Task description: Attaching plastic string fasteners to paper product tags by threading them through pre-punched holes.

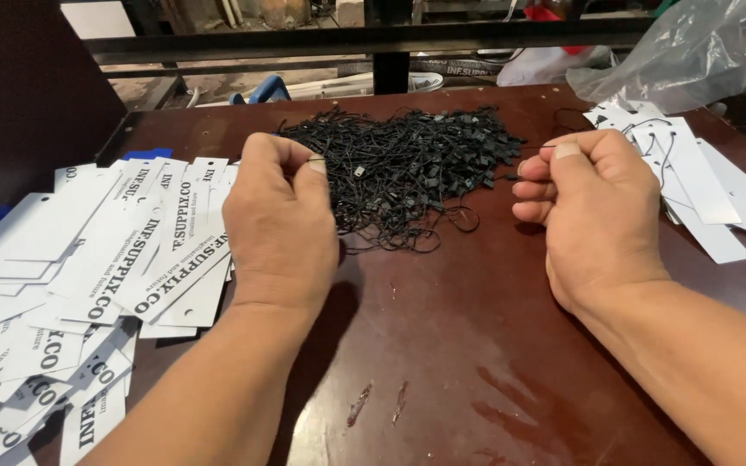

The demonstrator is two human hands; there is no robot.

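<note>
Grip, left hand (280, 220): fingers curled together, thumb and forefinger pinched on one end of a thin black string loop (442, 154) at the near edge of the tangle. Grip, right hand (584, 211): fist closed, thumb pressed over forefinger on the other end of the same strand, drawn faintly taut between both hands above the counter (442, 345). Pile of black string fasteners (407, 168): heaped at centre back of counter, densely knotted, directly under and behind the strand. Risk, judged: strand snagging neighbours and dragging a clump out, owing to the tangle; thin cord slipping from either pinch if pulled harder; small locking head catching in loose loops at the pile's near edge. White hang tags, printed (131, 250): fanned loosely at left, touching the left wrist, liable to slide or scatter if nudged by the forearm. White tags with strings attached (692, 173): stacked at right, just beside the right hand, similarly exposed. Clear plastic bag (692, 52): far right, well apart.
</note>
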